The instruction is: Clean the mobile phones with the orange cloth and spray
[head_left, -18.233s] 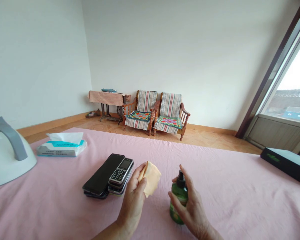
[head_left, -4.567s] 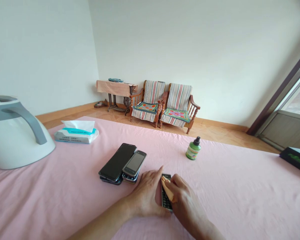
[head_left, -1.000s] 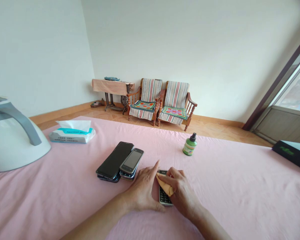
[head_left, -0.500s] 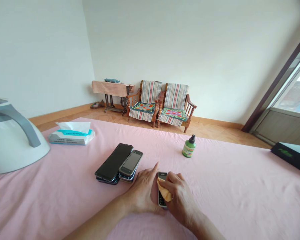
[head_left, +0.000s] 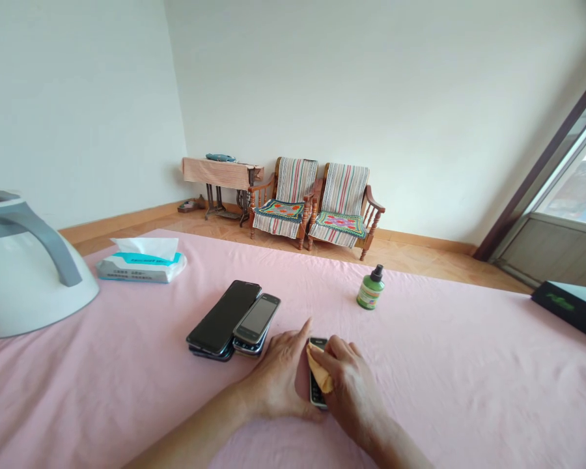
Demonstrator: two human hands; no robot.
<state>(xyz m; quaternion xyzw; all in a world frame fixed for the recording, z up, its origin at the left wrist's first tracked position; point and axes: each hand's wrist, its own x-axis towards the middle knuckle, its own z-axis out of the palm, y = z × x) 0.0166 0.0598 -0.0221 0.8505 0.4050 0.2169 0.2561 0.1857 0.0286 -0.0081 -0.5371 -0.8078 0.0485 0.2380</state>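
Note:
A small keypad mobile phone (head_left: 317,393) lies face up on the pink cloth, its top end pointing away from me. My left hand (head_left: 278,378) steadies it from the left, thumb at the bottom end and index finger stretched along the upper left side. Pinched in my right hand (head_left: 349,384) is a yellow cloth (head_left: 321,371), pressed onto the phone's face. Cloth and fingers cover much of the screen and part of the keypad.
Left of my hands are stacked phones, a large black smartphone (head_left: 223,318) and a smaller grey phone (head_left: 258,319) on top. A green spray bottle (head_left: 370,288) stands beyond. Around them are a tissue pack (head_left: 139,268), a white kettle (head_left: 24,280) and a black box (head_left: 566,309).
The cloth in my right hand has shifted very slightly on the phone. My left hand keeps its place, and the whole view has moved a touch.

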